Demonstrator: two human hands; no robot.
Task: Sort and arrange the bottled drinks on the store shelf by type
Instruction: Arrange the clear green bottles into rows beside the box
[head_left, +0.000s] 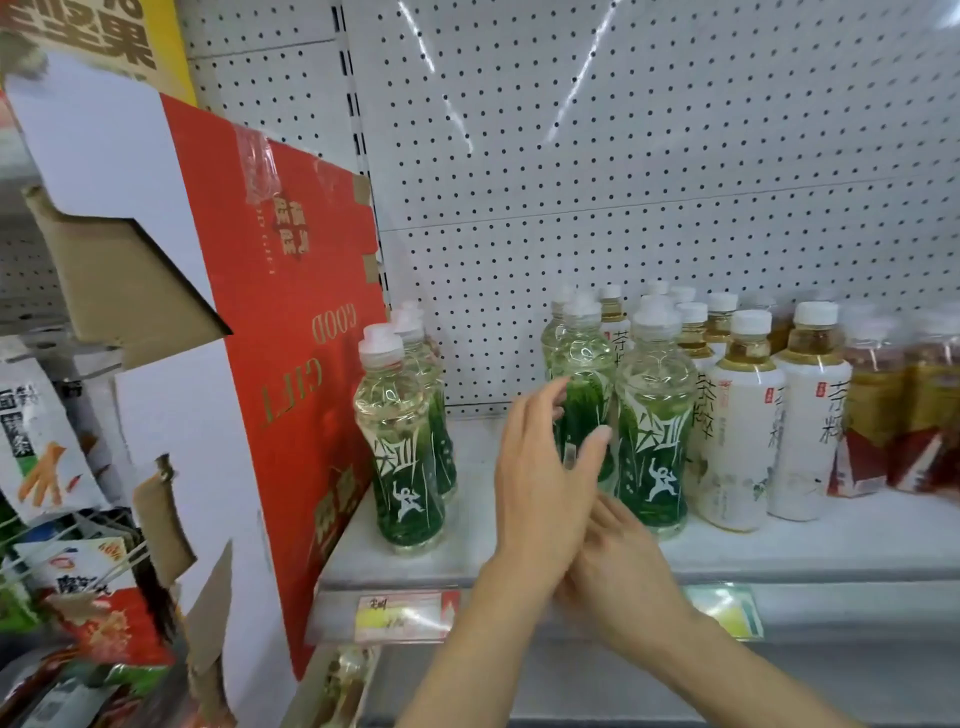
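Head view: the shelf (519, 558) runs across the middle of the frame, and the drinks already stand mostly by type. At centre left a short file of green-label bottles (400, 447) stands against the red gift carton (291, 364); I count three caps there for certain, any further back are hidden. A bare stretch of shelf splits them from a second green cluster (652, 441) at centre, four or five bottles, the rear ones overlapping. Just right of it stand white-label tea bottles (740, 421), about six or seven by their caps, then amber bottles with red labels (878, 410) at the right edge, two plain, the rest blurred. Judgement: grouping is largely done; what seems left is closing the gap between the two green lots and squaring the rows. The left hand (545, 467) is at frame centre, fingers curled about a green bottle of the central cluster, thumb to its right; the grip looks loose. The right hand (618, 561) lies beneath it, low on the shelf front, fingers relaxed and holding nothing. Snack packs (41, 431) hang at lower left.
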